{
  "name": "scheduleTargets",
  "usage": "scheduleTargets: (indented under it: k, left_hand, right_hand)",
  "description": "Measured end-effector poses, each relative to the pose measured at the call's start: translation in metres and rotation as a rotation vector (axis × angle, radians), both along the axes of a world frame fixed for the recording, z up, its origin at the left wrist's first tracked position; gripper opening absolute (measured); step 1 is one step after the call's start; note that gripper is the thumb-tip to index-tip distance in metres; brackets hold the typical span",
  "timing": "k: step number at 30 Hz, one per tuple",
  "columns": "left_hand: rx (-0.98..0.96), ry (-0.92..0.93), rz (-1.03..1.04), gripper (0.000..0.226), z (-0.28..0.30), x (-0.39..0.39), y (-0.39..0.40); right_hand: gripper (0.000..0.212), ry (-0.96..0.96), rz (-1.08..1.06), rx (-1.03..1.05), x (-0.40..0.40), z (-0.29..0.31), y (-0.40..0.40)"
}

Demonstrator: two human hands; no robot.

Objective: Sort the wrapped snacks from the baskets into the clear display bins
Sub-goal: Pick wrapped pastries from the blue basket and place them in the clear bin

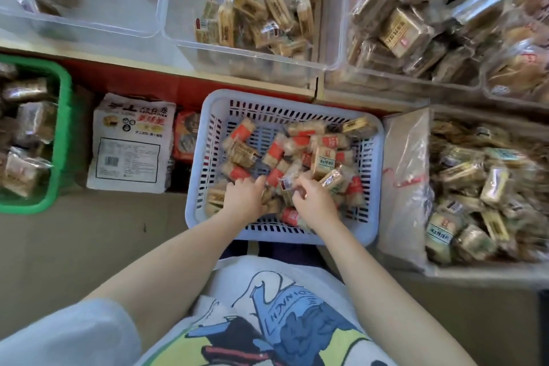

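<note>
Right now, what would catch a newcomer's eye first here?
Both hands, left hand and right hand, dig into the pale blue slotted plastic basket of red and tan wrapped snacks at centre. Above it sits a clear plastic bin half-filled with tan packets; a green basket stands far left.

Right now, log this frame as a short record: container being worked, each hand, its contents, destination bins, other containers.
working container: white slotted basket, directly in front of the person
left hand: in the basket among the snacks; grip unclear
right hand: fingers curled round a wrapped snack
contents: mixed red-labelled and tan-labelled packets
destination: clear bins above, partly filled
other: green basket at left, holding brown packets
</note>
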State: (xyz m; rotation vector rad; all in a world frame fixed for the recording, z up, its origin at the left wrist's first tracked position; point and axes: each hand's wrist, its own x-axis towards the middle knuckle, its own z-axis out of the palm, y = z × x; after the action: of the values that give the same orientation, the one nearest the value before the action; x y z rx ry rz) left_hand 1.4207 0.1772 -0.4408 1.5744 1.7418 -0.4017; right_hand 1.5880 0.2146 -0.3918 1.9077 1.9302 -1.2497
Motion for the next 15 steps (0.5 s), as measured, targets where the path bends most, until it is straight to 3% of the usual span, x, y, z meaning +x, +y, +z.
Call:
scheduleTargets:
  k: [2, 4, 6, 8, 10, 12, 15]
  left_hand:
    - [0.020, -0.145, 0.192, 0.075, 0.007, -0.002, 0.003]
    - [-0.035, -0.449, 0.525, 0.076, 0.029, -0.009, 0.013]
    - [-0.128, -0.737, 0.825, 0.071, 0.057, -0.024, 0.026]
    - [-0.292, -0.964, 0.942, 0.065, 0.087, -0.043, 0.039]
    - [-0.408, -1.080, 0.867, 0.054, 0.115, -0.062, 0.049]
    - [-0.368, -0.992, 0.662, 0.045, 0.136, -0.079, 0.059]
    - [-0.220, -0.909, 0.491, 0.042, 0.158, -0.093, 0.069]
  right_hand:
    - [0.017, 0.035, -0.045, -0.015, 0.002, 0.006, 0.000]
    - [0.019, 0.088, -0.107, -0.019, 0.000, 0.016, 0.003]
    - [0.020, 0.141, -0.151, 0.013, -0.005, 0.031, 0.009]
    - [0.031, 0.233, -0.161, 0.055, -0.013, 0.050, 0.018]
    - [0.056, 0.361, -0.080, 0.078, -0.021, 0.073, 0.029]
    - [0.076, 0.435, 0.080, 0.077, -0.032, 0.095, 0.041]
    - [0.066, 0.431, 0.305, 0.134, -0.052, 0.120, 0.061]
